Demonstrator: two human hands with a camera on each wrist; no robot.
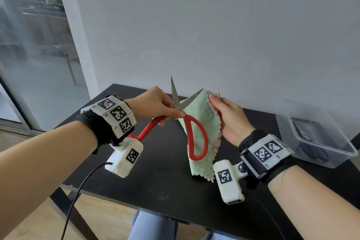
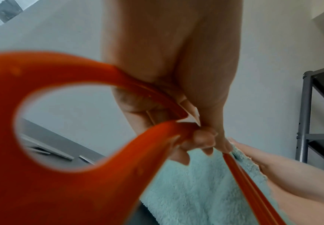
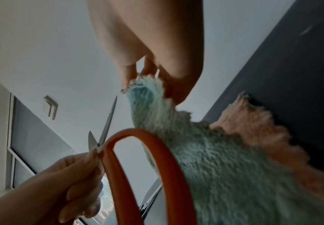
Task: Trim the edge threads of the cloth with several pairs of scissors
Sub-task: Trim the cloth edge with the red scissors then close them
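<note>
Red-handled scissors (image 1: 195, 138) hang in the air above the black table (image 1: 155, 181), blades spread wide and pointing up. My left hand (image 1: 157, 106) pinches them near the pivot, where the handles meet the blades; the handle loops are free of fingers (image 2: 201, 137). One red loop (image 2: 41, 121) fills the left wrist view. A fluffy cloth (image 1: 202, 132), green on one side and pink on the other, hangs down to the table. My right hand (image 1: 228, 117) holds its top edge between thumb and fingers (image 3: 130, 73). The right blade lies against the cloth's upper corner.
A clear plastic box (image 1: 315, 132) with dark objects inside stands at the table's right edge. A white wall is close behind the table. A glass door is on the left. A grey metal shelf (image 2: 311, 121) shows in the left wrist view.
</note>
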